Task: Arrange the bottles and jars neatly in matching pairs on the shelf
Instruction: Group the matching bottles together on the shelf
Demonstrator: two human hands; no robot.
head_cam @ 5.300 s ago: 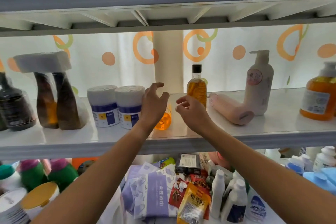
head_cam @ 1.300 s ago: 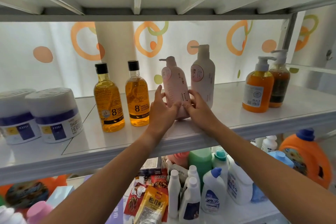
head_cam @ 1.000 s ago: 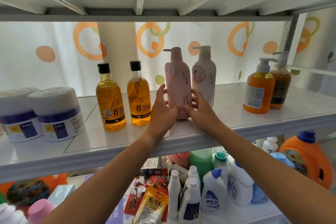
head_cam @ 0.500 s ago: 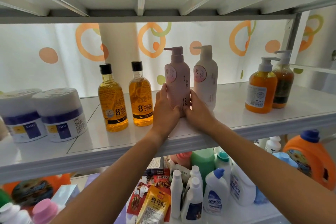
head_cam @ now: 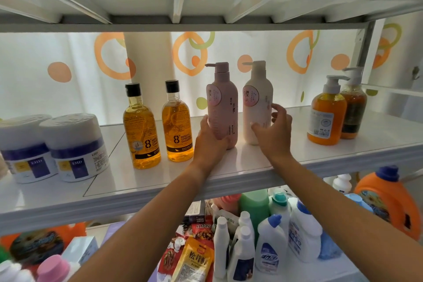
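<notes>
Gripped low on its body by the left hand, the pink pump bottle is kept upright on the white shelf, the thumb laid up its left side and the fingers wrapped across its lower front. The white pump bottle, standing upright just beside it with a narrow gap between, is clasped by the right hand: the fingers are curled round its right flank and the thumb is set against its lower front. Both forearms are stretched up and forward over the shelf edge, converging towards the middle. To the left, two amber bottles with black caps are stood side by side, and further left two white jars are paired. To the right, an orange pump bottle and a darker one are set together.
</notes>
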